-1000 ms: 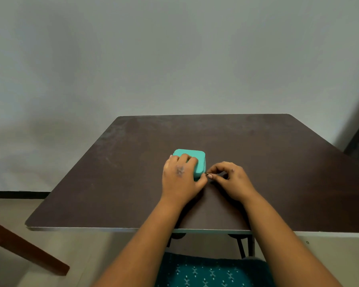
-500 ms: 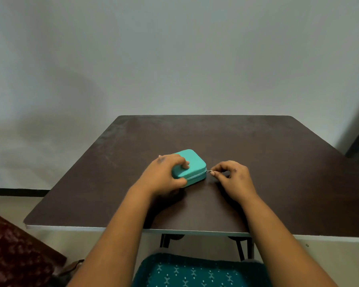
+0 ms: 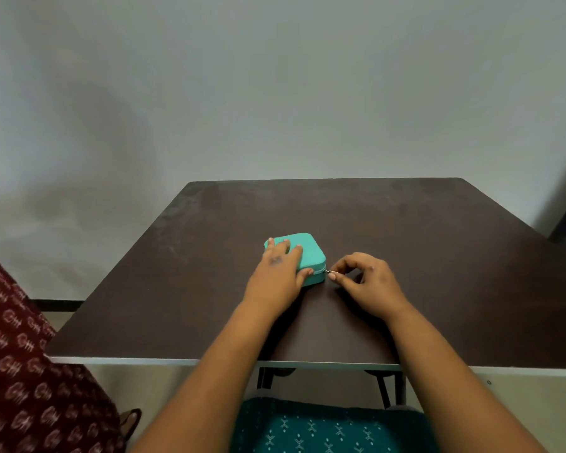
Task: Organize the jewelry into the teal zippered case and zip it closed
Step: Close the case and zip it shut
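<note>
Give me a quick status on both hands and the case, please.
Left hand flat on teal zippered case, steadying it. Right hand pinching zipper pull at case's near right corner. Lid down. Nothing in the way.

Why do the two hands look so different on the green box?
The left hand lies on top of the teal case, fingers mostly straight, holding it down. The right hand stays beside the case on the table, not on it. Its fingers are curled and pinch the small metal zipper pull at the case's corner. Both hands work on the same case.
</note>
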